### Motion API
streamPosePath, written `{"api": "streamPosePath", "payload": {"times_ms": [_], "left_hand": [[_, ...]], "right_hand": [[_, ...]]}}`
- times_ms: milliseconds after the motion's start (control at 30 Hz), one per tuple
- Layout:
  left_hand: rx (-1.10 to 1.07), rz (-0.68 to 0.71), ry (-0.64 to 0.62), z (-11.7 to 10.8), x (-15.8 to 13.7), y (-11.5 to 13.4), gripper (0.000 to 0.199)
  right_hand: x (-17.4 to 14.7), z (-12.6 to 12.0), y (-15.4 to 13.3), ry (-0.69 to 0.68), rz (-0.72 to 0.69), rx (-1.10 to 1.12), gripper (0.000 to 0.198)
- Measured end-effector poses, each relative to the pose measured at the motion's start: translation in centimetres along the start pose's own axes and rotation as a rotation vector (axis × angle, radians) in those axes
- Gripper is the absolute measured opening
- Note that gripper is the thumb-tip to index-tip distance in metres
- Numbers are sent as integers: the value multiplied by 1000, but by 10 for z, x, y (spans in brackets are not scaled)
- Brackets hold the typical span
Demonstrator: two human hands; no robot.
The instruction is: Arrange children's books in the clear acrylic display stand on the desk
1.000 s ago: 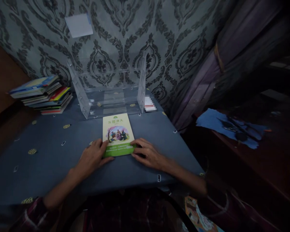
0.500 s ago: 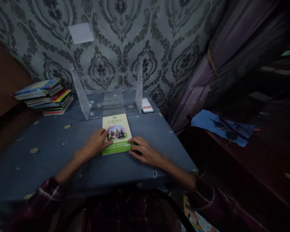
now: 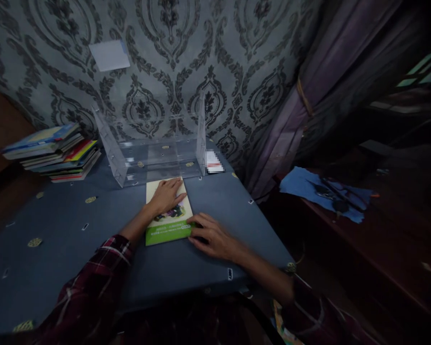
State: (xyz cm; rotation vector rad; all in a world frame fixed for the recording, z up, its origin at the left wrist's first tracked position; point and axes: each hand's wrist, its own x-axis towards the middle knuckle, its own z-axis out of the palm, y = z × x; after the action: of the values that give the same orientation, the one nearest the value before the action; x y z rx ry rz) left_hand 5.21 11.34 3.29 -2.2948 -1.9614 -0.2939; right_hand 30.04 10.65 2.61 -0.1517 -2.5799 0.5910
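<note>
A book (image 3: 170,233) with a cream cover and a green lower band lies on the blue patterned tablecloth (image 3: 215,196). Flat across its upper half rests my left hand (image 3: 167,195), fingers stretched out, covering the title and part of the picture. My right hand (image 3: 211,235) touches the book's lower right edge, its fingers loosely bent and apart. Just behind the book stands a clear plastic rack (image 3: 158,153) with two upright side panels.
To the left is a stack of books (image 3: 62,151). A small white and red item (image 3: 214,163), blurred, lies right of the rack. On a dark red surface (image 3: 348,244) at right, a blue cloth (image 3: 298,187) carries dark items. A pale card (image 3: 109,55) is on the wall.
My left hand has moved from the book's left edge up onto its cover, over the title. My right hand stays at the right edge. The view has shifted slightly.
</note>
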Motion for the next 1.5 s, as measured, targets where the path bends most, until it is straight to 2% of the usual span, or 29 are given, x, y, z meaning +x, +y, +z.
{"api": "streamPosePath", "payload": {"times_ms": [400, 567, 867, 1000, 1133, 1233, 1333, 1433, 1500], "left_hand": [[-8, -2, 64, 5, 3, 6, 47], [-25, 16, 98, 8, 3, 5, 45], [-57, 4, 63, 7, 4, 4, 45], [-59, -20, 46, 1, -8, -6, 43], [-46, -155, 66, -3, -34, -28, 42], [-56, -269, 103, -3, -50, -39, 43], [-81, -330, 139, 2, -57, -43, 42], [-97, -340, 185, 7, -57, -43, 42], [-96, -324, 211, 9, -57, -44, 42]], "right_hand": [[-3, -10, -3, -3, 62, 116, 15], [-3, -11, -4, 47, 58, 146, 21], [-6, -9, -1, 54, 83, 133, 25], [-6, -9, 0, 79, 85, 159, 28], [-3, -11, 4, 146, 110, 245, 28], [13, -13, 11, 161, 112, 210, 27], [48, -8, 21, 116, 115, 112, 28], [93, 6, 34, 34, 133, 16, 37], [116, 17, 42, -80, 156, -39, 44]]}}
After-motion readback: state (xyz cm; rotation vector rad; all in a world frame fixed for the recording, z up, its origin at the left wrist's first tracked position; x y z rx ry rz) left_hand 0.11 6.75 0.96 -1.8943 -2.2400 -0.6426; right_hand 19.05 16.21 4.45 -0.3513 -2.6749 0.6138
